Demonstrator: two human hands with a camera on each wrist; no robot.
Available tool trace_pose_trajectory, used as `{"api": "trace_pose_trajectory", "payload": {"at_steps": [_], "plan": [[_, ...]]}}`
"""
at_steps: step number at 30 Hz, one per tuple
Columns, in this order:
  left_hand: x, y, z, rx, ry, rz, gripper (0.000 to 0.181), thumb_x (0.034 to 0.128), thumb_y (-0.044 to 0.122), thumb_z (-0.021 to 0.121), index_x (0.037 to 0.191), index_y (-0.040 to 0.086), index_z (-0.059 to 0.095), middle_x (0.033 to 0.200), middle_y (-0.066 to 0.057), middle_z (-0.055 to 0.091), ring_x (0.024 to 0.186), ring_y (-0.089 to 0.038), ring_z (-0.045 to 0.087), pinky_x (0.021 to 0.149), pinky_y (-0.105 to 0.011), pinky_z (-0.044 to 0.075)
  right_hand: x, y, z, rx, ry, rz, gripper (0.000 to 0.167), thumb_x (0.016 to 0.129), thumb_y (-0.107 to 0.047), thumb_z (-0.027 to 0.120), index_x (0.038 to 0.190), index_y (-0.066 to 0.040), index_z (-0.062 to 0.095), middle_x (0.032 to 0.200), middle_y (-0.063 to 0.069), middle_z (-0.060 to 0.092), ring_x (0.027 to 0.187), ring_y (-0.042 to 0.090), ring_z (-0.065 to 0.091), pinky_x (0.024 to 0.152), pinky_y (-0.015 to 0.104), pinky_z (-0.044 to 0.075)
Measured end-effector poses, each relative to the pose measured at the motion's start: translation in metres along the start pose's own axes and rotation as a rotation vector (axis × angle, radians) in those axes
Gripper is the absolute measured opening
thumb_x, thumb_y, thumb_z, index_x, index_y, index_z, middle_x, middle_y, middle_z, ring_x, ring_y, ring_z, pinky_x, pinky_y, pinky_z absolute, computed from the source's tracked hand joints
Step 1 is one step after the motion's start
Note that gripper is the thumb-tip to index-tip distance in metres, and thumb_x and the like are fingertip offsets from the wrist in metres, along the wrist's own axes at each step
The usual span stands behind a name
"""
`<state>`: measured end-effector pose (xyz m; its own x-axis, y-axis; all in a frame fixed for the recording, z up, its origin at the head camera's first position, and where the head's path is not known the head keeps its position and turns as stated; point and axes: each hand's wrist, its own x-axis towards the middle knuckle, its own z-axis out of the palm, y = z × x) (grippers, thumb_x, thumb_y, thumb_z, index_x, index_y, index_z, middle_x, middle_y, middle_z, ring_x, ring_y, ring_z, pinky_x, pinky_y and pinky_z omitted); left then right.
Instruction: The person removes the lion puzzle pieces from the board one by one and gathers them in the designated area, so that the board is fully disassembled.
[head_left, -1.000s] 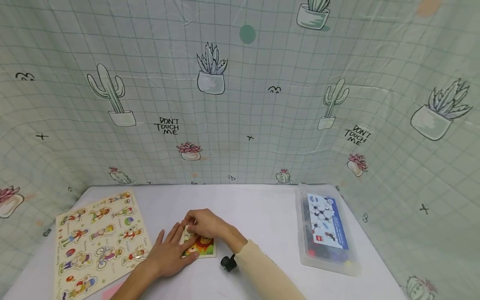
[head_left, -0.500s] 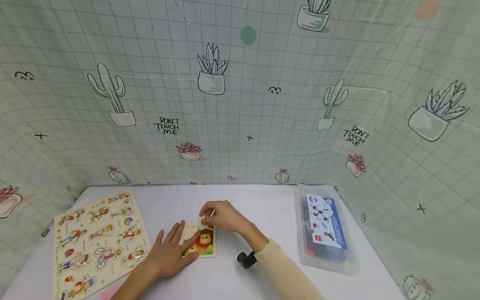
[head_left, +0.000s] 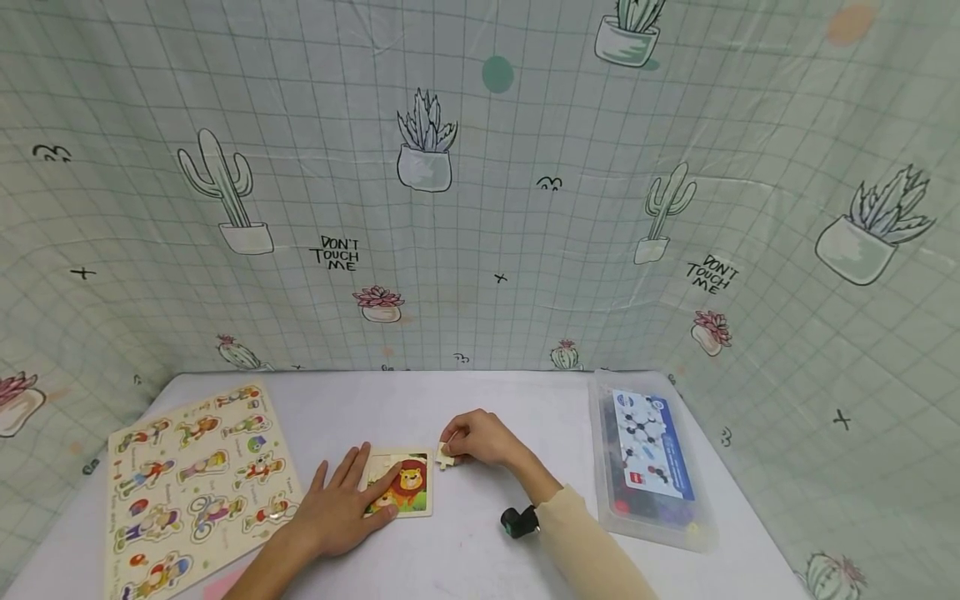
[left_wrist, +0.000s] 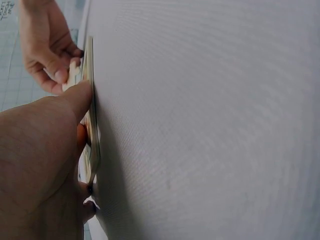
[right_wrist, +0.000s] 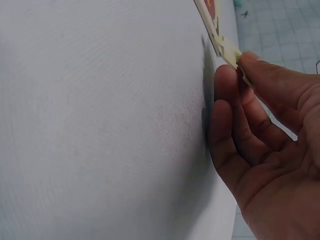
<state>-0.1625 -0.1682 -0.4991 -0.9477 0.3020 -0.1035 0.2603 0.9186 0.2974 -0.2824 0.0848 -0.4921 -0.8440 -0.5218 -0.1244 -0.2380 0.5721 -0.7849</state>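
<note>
A small square jigsaw puzzle [head_left: 418, 498] with a lion picture lies flat on the table. My left hand [head_left: 334, 510] rests over its left side with fingers spread, thumb near the bottom edge and index finger across the picture. Part of the upper left of the board shows pale, without picture. Just right of the board, my right hand [head_left: 486, 439] pinches a pale puzzle piece [head_left: 446, 457] between thumb and fingers. In the right wrist view that piece [right_wrist: 230, 52] is tilted, its knobbed edge towards the board. The left wrist view shows the board edge-on under my left hand [left_wrist: 40, 145].
A large wooden puzzle board [head_left: 197, 487] with sports figures lies at the left. Beneath my left forearm a pink corner [head_left: 222, 582] peeks out. A clear plastic case [head_left: 652, 533] with a molecule label lies at the right. A patterned curtain [head_left: 480, 225] hangs behind the table.
My right hand has moved right, from above the lion puzzle to beside it, carrying a puzzle piece off the board. More of the picture shows. My left hand has stayed in place.
</note>
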Motion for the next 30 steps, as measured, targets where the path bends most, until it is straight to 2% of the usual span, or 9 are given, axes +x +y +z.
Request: {"api": "trace_pose_trajectory", "payload": {"at_steps": [6,13,30], "plan": [[0.0003,-0.0008,0.0001,0.006,0.008,0.005,0.06,0.0991,0.058,0.051,0.152,0.03,0.046,0.164,-0.024,0.019,0.151,-0.043,0.018,0.113,-0.072,0.012,-0.0006,-0.0035,0.0029,-0.082,-0.025,-0.026,0.004,0.089,-0.013,0.075,0.092,-0.011,0.075,0.07,-0.005,0.069,0.061,0.008,0.065,0.058,0.022,0.05],[0.0004,-0.0013,0.0002,-0.007,-0.001,0.003,0.062,0.0992,0.06,0.049,0.153,0.03,0.044,0.165,-0.023,0.017,0.152,-0.042,0.016,0.114,-0.071,0.01,-0.0007,-0.0068,0.0065,-0.205,0.008,-0.039,0.004,0.086,-0.013,0.076,0.087,-0.017,0.074,0.072,-0.011,0.065,0.065,0.005,0.056,0.06,0.022,0.044],[0.0005,-0.0014,0.0015,-0.011,0.002,0.006,0.062,0.0989,0.06,0.05,0.152,0.03,0.045,0.165,-0.023,0.017,0.152,-0.042,0.018,0.113,-0.072,0.011,0.0017,-0.007,0.0089,-0.256,-0.021,-0.081,0.005,0.088,-0.015,0.077,0.086,-0.018,0.074,0.07,-0.01,0.059,0.067,0.004,0.05,0.062,0.021,0.041]]}}
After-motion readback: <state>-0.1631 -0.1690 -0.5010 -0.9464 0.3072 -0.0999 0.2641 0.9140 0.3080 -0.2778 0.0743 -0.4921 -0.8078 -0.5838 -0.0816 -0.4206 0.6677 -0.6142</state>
